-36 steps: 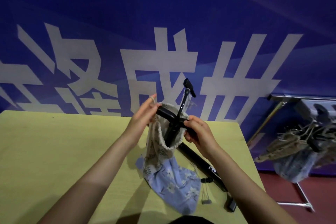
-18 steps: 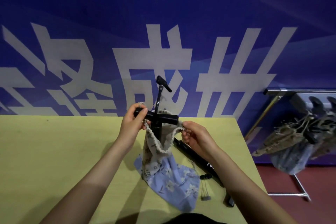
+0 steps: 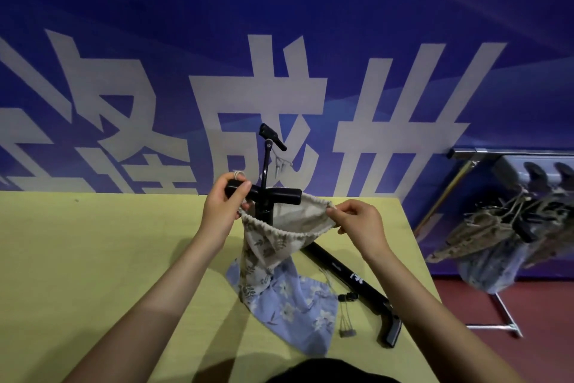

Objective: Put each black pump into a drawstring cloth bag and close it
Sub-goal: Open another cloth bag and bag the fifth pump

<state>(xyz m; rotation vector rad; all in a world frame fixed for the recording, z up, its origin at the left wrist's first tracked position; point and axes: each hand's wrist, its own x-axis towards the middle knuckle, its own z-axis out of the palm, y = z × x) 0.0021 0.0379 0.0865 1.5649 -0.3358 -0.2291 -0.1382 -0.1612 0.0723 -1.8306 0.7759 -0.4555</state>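
Note:
A black pump (image 3: 267,193) stands upright inside a beige leaf-print drawstring bag (image 3: 273,239); its T-handle and hose head stick out above the bag's mouth. My left hand (image 3: 224,201) grips the left end of the handle together with the bag's rim and a loop of cord. My right hand (image 3: 357,221) pinches the right side of the rim and stretches the mouth wide. A second black pump (image 3: 351,277) lies on the table behind the bag.
A blue floral cloth bag (image 3: 295,311) lies flat on the yellow table (image 3: 93,258), with loose cords and a cord lock beside it. At the right, a metal rack (image 3: 484,227) holds several bagged pumps. A blue banner wall stands behind.
My right hand has moved right, pulling the bag's mouth open wider. The bag's rim has come up toward the pump's handle, which now sits level.

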